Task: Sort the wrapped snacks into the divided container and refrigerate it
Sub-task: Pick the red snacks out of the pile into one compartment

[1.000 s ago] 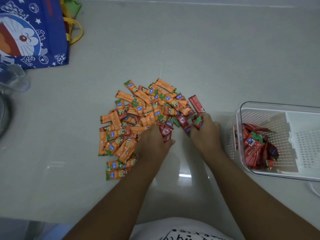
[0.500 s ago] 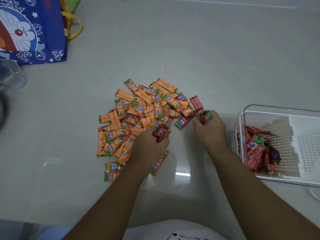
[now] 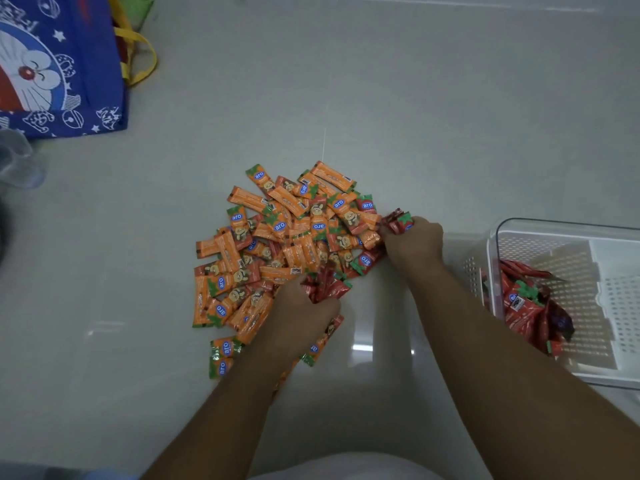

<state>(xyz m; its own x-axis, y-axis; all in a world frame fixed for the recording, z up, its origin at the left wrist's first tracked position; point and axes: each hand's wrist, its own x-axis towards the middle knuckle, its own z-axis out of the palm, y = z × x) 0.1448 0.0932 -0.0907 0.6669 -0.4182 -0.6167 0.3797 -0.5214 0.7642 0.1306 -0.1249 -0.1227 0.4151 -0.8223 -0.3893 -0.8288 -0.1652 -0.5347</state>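
A pile of wrapped snacks, mostly orange with some red ones mixed in, lies on the pale floor. My left hand sits at the pile's near edge and grips a bunch of red snacks. My right hand is at the pile's right edge, its fingers curled round more red snacks. The white divided container stands at the right; its left compartment holds several red snacks, the perforated right part looks bare.
A blue cartoon-print bag with yellow handles stands at the far left. A clear plastic object lies just below it. The pale floor stretches beyond the pile.
Both hands have gathered red snacks out of the pile. My right hand has moved up along the pile's right edge; my left hand has drawn slightly back toward me.
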